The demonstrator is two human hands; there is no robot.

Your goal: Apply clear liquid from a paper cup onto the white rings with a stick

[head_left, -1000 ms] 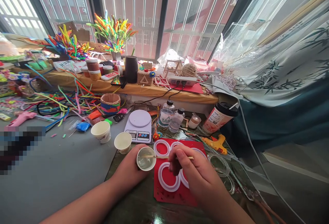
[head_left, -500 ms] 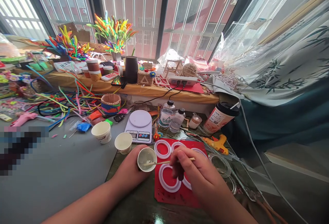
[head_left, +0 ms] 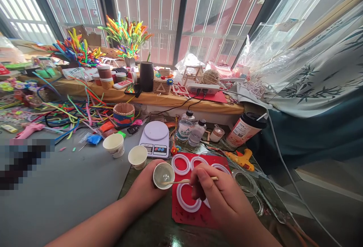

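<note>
My left hand (head_left: pixel 146 181) is wrapped round a paper cup (head_left: pixel 155 185) that holds a clear, shiny liquid (head_left: pixel 163 172). A thin wooden stick (head_left: pixel 181 181) dips into that liquid, its other end pinched between the thumb and fingers of my right hand (head_left: pixel 214 188). Below my right hand lies a red sheet (head_left: pixel 187 218) with several translucent ring-shaped moulds (head_left: pixel 180 164) on it; the hand hides some of them. An empty-looking paper cup (head_left: pixel 138 157) stands just beyond my left hand.
Behind the cups is a white kitchen scale (head_left: pixel 155 141). Two black-capped bottles (head_left: pixel 185 128) stand right of it, near a lidded drink cup (head_left: pixel 246 130). A yellow glue gun (head_left: pixel 242 159) lies at right. Stacked paper cups (head_left: pixel 114 145) and coloured pipe cleaners (head_left: pixel 70 115) are at left.
The stick's tip has shifted slightly within the liquid. Both hands keep their holds, and the whole view has moved a little to the right.
</note>
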